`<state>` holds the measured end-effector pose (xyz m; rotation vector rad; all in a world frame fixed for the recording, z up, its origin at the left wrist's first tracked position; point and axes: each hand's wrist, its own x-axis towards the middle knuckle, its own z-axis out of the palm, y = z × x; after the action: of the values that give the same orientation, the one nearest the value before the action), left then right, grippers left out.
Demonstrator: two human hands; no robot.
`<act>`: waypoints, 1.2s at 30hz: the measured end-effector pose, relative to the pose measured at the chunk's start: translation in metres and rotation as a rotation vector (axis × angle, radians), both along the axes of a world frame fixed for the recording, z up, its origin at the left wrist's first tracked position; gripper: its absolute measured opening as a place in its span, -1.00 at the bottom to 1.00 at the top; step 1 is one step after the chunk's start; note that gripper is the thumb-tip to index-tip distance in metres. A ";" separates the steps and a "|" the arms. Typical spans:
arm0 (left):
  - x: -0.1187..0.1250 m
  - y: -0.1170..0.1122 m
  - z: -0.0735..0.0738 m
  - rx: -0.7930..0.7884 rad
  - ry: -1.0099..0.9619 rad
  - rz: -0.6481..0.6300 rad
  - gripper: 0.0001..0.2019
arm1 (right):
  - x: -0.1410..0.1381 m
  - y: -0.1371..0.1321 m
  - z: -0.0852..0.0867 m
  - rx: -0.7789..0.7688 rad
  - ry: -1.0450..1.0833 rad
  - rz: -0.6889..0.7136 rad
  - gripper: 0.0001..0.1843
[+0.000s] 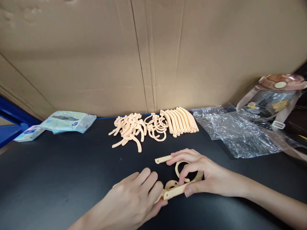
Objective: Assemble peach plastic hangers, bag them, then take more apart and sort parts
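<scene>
Low over the black table, both hands hold a beige plastic folding hanger (176,191). My right hand (206,172) grips its long body between thumb and fingers; the far end of that body sticks out past the fingertips. A C-shaped hook (177,169) curves inside that grip. My left hand (137,195) is closed, back upward, around a hanger arm at the body's near end; the fist hides most of that arm. Beyond the hands lie a loose pile of curved hanger arms (129,127), a cluster of round hooks (157,129) and a neat row of hanger bodies (178,121).
Crumpled clear plastic bags (240,134) lie on the right of the black table (72,172). Behind them stands a strapped water bottle (273,99). Light blue packets (68,121) rest at the back left, near a blue metal frame (14,123). Cardboard (96,64) walls the back.
</scene>
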<state>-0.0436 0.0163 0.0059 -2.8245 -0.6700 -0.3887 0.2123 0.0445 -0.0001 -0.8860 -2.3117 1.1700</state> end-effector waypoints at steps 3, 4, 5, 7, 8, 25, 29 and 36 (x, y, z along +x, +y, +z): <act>0.000 0.000 0.001 -0.012 -0.008 0.004 -0.73 | 0.000 0.000 0.001 0.007 -0.004 0.001 -0.82; 0.000 0.000 0.001 -0.013 -0.010 0.004 -0.72 | 0.000 0.000 0.001 0.008 -0.007 0.000 -0.82; 0.000 0.000 0.002 -0.012 -0.011 0.004 -0.72 | 0.000 0.000 0.001 0.010 -0.008 -0.001 -0.82; 0.000 -0.001 0.002 -0.008 -0.007 0.004 -0.72 | 0.000 0.000 0.001 0.013 -0.012 -0.003 -0.82; 0.000 -0.001 0.002 -0.007 -0.002 0.006 -0.72 | 0.000 0.000 0.001 0.014 -0.014 -0.004 -0.82; 0.001 0.000 0.001 -0.048 0.006 0.043 -0.84 | -0.001 0.000 0.002 0.004 -0.020 -0.004 -0.81; 0.003 -0.001 -0.001 -0.060 -0.010 0.036 -0.88 | 0.000 0.000 0.003 -0.008 -0.023 -0.002 -0.80; 0.001 0.003 0.003 -0.131 -0.028 0.035 -0.86 | -0.001 -0.002 0.006 0.030 0.006 -0.014 -0.76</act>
<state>-0.0429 0.0192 0.0085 -2.9303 -0.7758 -0.3926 0.2118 0.0428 0.0060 -0.8860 -2.3083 1.1278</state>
